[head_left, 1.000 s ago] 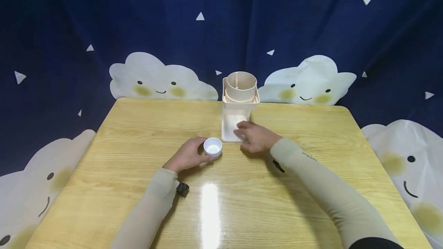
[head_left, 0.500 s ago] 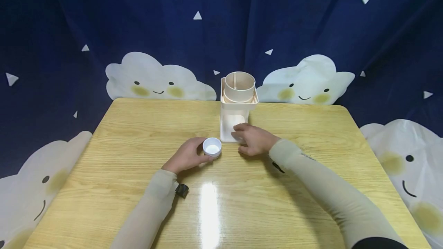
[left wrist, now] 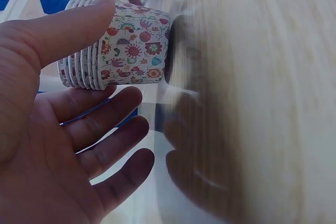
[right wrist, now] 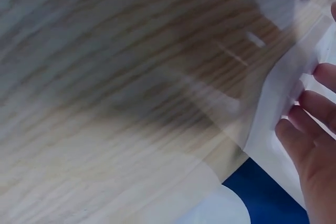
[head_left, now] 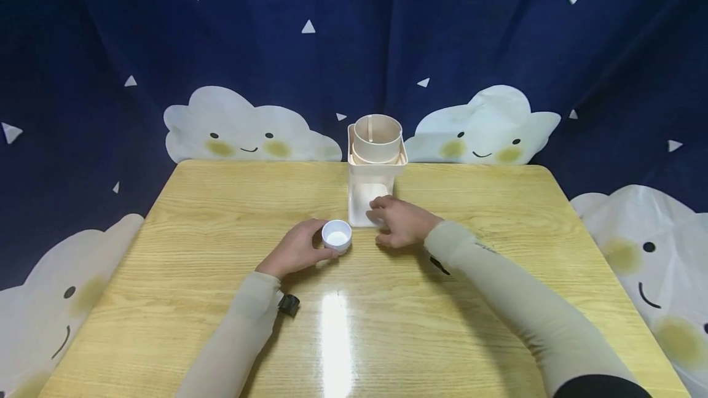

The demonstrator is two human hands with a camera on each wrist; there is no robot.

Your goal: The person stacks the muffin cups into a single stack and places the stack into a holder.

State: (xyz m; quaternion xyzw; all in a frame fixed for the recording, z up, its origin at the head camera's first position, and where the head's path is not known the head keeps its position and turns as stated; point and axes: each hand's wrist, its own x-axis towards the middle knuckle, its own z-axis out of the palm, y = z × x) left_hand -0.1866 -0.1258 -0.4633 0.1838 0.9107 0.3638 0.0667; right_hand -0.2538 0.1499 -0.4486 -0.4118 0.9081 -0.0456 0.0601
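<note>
A small stack of nested paper cups [head_left: 337, 236], white inside and flower-printed outside [left wrist: 139, 51], stands on the wooden table [head_left: 221, 214]. My left hand [head_left: 322, 245] pinches it between thumb and fingers [left wrist: 100, 14]. Just behind it stands a tall cream plastic holder [head_left: 369, 192] with a round tube [head_left: 378, 137] in its top. My right hand [head_left: 387, 223] rests with relaxed fingers against the holder's lower front. The right wrist view shows those fingertips [right wrist: 310, 124] touching the holder's pale wall [right wrist: 278, 108].
A dark blue curtain [head_left: 310, 66] with white clouds hangs close behind and around the table. A small black clip [head_left: 289, 304] sits at my left wrist. Bare tabletop lies to the left, right and front of the hands.
Both hands stay where they were; only the head view has drifted slightly.
</note>
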